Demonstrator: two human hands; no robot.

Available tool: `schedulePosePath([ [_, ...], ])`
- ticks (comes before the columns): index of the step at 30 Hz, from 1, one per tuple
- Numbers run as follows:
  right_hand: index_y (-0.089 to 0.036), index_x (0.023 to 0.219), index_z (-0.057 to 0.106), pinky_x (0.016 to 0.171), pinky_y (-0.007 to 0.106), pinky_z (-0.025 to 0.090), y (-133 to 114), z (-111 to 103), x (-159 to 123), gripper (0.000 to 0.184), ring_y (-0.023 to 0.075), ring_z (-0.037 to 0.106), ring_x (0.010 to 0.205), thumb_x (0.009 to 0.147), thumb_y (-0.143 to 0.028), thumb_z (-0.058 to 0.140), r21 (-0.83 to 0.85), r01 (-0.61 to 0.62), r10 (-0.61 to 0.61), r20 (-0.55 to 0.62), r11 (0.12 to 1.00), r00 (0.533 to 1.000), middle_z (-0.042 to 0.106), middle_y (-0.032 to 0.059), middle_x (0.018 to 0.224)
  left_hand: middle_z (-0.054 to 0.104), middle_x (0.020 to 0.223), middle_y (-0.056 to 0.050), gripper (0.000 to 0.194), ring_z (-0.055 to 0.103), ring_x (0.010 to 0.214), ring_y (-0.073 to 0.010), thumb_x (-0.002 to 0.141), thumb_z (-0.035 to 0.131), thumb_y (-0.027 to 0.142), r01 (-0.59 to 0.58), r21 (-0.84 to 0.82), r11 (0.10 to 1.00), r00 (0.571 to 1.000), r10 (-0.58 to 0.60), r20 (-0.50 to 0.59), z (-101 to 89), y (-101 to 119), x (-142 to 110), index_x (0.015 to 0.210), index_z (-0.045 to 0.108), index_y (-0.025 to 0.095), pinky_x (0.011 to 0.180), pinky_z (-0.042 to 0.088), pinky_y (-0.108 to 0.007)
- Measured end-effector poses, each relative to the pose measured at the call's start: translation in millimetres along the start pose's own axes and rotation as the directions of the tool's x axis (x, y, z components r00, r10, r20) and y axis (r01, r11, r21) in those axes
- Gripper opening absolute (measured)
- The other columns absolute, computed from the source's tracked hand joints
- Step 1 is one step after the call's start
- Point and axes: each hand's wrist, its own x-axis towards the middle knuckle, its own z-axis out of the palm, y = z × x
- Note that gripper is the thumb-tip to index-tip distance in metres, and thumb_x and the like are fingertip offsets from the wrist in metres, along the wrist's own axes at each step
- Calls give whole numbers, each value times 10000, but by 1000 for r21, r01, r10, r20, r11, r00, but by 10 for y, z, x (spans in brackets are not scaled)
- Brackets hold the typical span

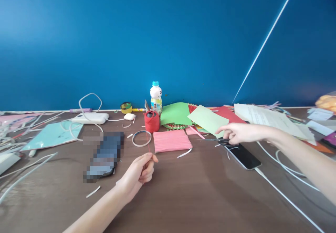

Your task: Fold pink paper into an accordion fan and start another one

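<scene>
Red thread (pixel 148 148) is pinched in the closed left hand (pixel 141 168), nearer the desk's (pixel 183 198) front edge than the red spool (pixel 152 122). Pleated pink paper (pixel 172 141) is laid beyond that grip, rightward. Toward the desk's right edge, scissors (pixel 223 141) are touched by the right hand (pixel 235 134) beside a smartphone (pixel 245 157); whether they are gripped cannot be told.

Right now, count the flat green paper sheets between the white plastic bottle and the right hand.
2: a bright green sheet beside the bottle, and a pale green sheet by the right hand. Others may be hidden.
</scene>
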Motion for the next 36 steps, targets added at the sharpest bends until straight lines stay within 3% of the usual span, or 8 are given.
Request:
schedulePosePath([
  [6, -215, 1070, 546, 528, 232, 433, -382, -140, -5, 378, 134, 567, 620, 694, -198, 510, 283, 160, -227, 225, 946, 948, 576, 25, 732, 208, 405, 99, 251, 80, 380, -36, 842, 435, 334, -26, -5, 1000, 1000, 26, -9, 12, 14, -2, 709, 520, 139, 379, 86, -185],
  [9, -186, 1035, 526, 479, 216, 442, -627, -3, 230, 303, 110, 545, 592, 777, -342, 508, 445, 182, -366, 373, 877, 852, 515, 11, 734, 198, 394, 99, 261, 84, 375, -37, 845, 428, 331, -45, -1, 999, 999, 45, -12, 21, 19, -13, 692, 520, 141, 377, 93, -189],
  [14, -146, 964, 521, 366, 160, 347, -1011, 302, 776, 472, 80, 501, 516, 744, -563, 522, 566, 150, -506, 548, 811, 666, 496, -8, 679, 186, 385, 97, 268, 92, 365, -39, 849, 413, 320, -58, -13, 998, 998, 58, -1, 42, 29, -47, 679, 523, 144, 377, 108, -190],
  [20, -133, 930, 524, 351, 159, 233, -1241, 439, 1173, 520, 60, 465, 507, 709, -604, 551, 685, 196, -658, 517, 702, 547, 506, -15, 660, 173, 382, 97, 283, 83, 364, -38, 855, 396, 306, -41, -42, 998, 999, 42, 14, 16, 20, -41, 662, 521, 141, 376, 111, -186],
  [25, -128, 948, 524, 362, 178, 214, -1241, 433, 1283, 527, 58, 441, 502, 717, -601, 546, 717, 182, -667, 482, 673, 568, 485, -25, 640, 168, 374, 96, 305, 82, 360, -39, 868, 360, 273, -43, -63, 997, 999, 43, -7, 0, 20, -28, 644, 517, 138, 372, 113, -184],
  [28, -109, 929, 532, 357, 185, 203, -1212, 412, 1298, 545, 54, 432, 480, 705, -606, 554, 646, 178, -607, 536, 742, 587, 494, -13, 645, 162, 377, 97, 298, 76, 366, -40, 871, 353, 257, -86, -89, 992, 995, 81, -65, 14, 53, -42, 641, 503, 141, 374, 113, -181],
  [31, -105, 908, 534, 352, 185, 197, -1140, 361, 1274, 535, 50, 435, 463, 709, -601, 550, 573, 135, -509, 567, 809, 648, 487, -14, 632, 158, 379, 98, 298, 70, 371, -42, 875, 340, 242, -114, -104, 988, 989, 103, -106, 23, 85, -52, 639, 493, 144, 376, 110, -179],
  [36, -126, 894, 519, 338, 174, 212, -990, 296, 1226, 513, 49, 457, 441, 665, -576, 610, 622, 182, -548, 468, 762, 694, 484, -34, 614, 161, 382, 97, 307, 72, 373, -42, 879, 337, 247, -104, -91, 990, 992, 97, -87, 2, 64, -37, 637, 494, 143, 376, 113, -180],
])
